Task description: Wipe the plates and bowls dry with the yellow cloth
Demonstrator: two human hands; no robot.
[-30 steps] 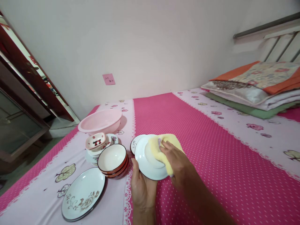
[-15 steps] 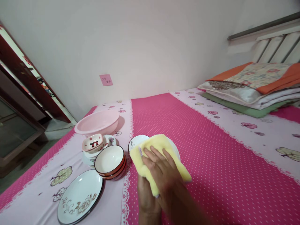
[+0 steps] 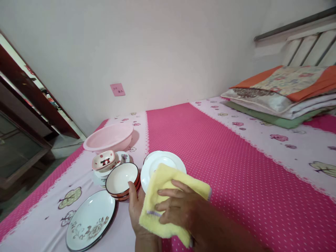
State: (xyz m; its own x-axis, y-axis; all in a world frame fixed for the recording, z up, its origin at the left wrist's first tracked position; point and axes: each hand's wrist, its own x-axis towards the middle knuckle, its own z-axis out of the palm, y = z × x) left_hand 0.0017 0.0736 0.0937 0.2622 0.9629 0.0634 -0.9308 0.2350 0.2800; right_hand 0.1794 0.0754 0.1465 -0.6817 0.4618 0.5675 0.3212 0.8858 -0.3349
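Head-camera view: right hand, fingers spread flat, presses a yellow cloth onto a white plate tilted toward the camera, above the pink bedsheet; left hand cups the plate's near edge from beneath, beside stacked red-rimmed bowls.
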